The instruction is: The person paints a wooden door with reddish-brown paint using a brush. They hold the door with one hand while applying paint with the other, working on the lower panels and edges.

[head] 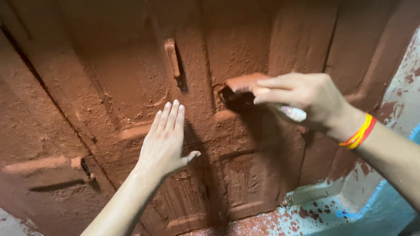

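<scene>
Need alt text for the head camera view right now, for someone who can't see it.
A right hand presses a paint-loaded brush against a reddish-brown panelled door, while the left hand lies flat on it. Red-brown spatter marks the pale blue wall at lower right.

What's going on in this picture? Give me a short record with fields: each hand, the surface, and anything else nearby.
Left hand: left hand open, laid flat on the reddish-brown painted panelled door
Right hand: right hand grips a paint-covered brush with a pale handle, its head against the door
Wrist: red and yellow thread band
Door fitting: painted-over metal handle above the left hand
Surroundings: pale blue wall spattered with paint, lower right
</scene>
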